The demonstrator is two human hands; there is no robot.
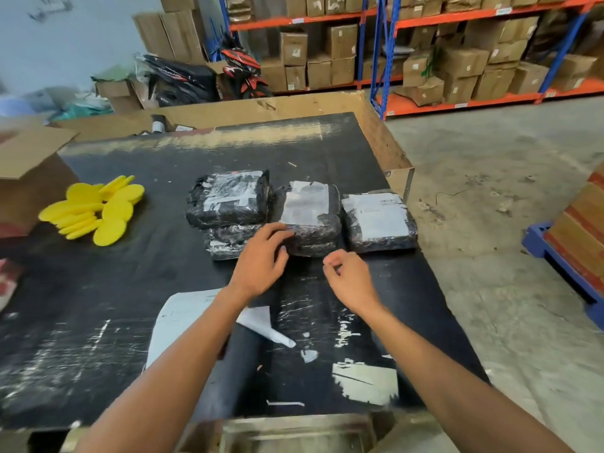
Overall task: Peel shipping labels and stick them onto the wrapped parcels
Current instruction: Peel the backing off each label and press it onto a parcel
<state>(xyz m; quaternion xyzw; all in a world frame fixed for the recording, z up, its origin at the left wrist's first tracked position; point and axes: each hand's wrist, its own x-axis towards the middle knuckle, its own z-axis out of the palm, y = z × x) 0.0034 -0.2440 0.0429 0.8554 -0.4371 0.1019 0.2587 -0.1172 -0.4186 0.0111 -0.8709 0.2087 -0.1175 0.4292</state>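
Several black wrapped parcels lie on the black table (98, 322). The left parcel (228, 199), the middle parcel (310, 217) and the right parcel (379, 222) each carry a white label on top. My left hand (261, 259) reaches to the middle parcel, fingertips touching the near edge of its label (305, 202). My right hand (349, 279) hovers just in front of the parcels, fingers loosely curled, holding nothing. A white sheet of label backing (183, 318) lies under my left forearm.
A pile of yellow round pads (98, 207) lies at the left, beside an open cardboard box (29, 171). A cardboard bin borders the table's far and right edges. Shelving with cartons stands behind. A blue pallet (562, 266) with boxes sits on the floor at right.
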